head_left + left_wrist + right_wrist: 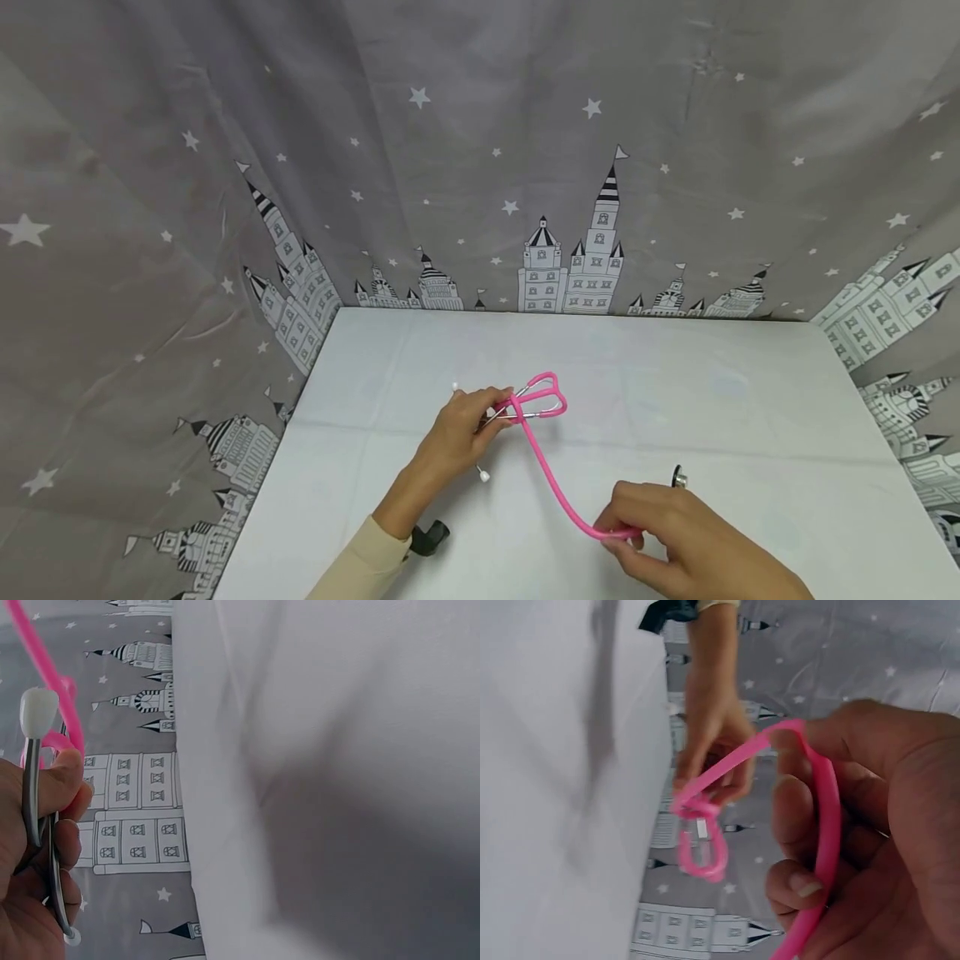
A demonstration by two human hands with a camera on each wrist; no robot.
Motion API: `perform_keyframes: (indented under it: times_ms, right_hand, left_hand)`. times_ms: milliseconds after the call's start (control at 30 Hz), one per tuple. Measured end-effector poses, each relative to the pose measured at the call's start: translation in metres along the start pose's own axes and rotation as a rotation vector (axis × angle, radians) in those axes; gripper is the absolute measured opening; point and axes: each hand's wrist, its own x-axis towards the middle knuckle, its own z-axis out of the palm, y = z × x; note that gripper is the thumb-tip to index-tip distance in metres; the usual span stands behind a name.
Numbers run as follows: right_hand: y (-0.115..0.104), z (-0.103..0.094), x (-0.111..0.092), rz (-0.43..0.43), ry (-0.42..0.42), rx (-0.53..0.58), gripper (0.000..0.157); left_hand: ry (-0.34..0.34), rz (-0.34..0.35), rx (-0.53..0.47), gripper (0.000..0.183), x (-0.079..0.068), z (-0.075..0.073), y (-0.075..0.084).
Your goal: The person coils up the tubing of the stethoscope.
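Observation:
A pink stethoscope [551,479] is held between both hands above the white table. My left hand [461,425] grips its metal ear tubes, where the pink tubing is looped and crosses over itself. In the left wrist view, a white ear tip [39,712] sticks up past the thumb, and the fingers curl round the metal. My right hand [667,533] pinches the tubing between thumb and index finger. The right wrist view shows the tubing [827,825] running on down through the curled fingers. Just beyond the right hand, the chest piece [678,477] peeks out, mostly hidden.
The white tabletop [660,383] spreads under both hands. A grey curtain [465,125] printed with stars and castles hangs behind it and along both sides. Below the left sleeve, a black wrist mount [430,538] shows.

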Motion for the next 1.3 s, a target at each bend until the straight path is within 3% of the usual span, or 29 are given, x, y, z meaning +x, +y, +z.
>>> perform_keyframes:
  times_ms: [133, 300, 467, 667, 900, 1300]
  right_hand:
    - [-0.002, -0.008, 0.007, -0.161, 0.149, -0.052, 0.038]
    - [0.006, -0.019, 0.019, -0.291, 0.269, -0.078, 0.044]
    - [0.011, -0.026, 0.032, -0.293, 0.322, -0.101, 0.043]
    - [0.008, -0.032, 0.048, -0.278, 0.334, -0.124, 0.033]
    - [0.013, -0.040, 0.065, -0.174, 0.318, -0.160, 0.030]
    - [0.049, -0.040, 0.094, -0.133, 0.311, -0.178, 0.021]
  left_hand:
    - [-0.026, 0.000, 0.008, 0.045, -0.002, 0.002, 0.002]
    - [-0.038, 0.033, 0.015, 0.045, -0.006, 0.006, 0.004]
    - [-0.076, 0.079, 0.024, 0.047, -0.010, 0.013, 0.008]
    - [-0.133, 0.081, 0.053, 0.044, -0.014, 0.018, 0.015]
    - [-0.195, 0.076, 0.029, 0.039, -0.014, 0.017, 0.019]
    - [-0.355, 0.146, -0.001, 0.038, -0.017, 0.026, 0.032]
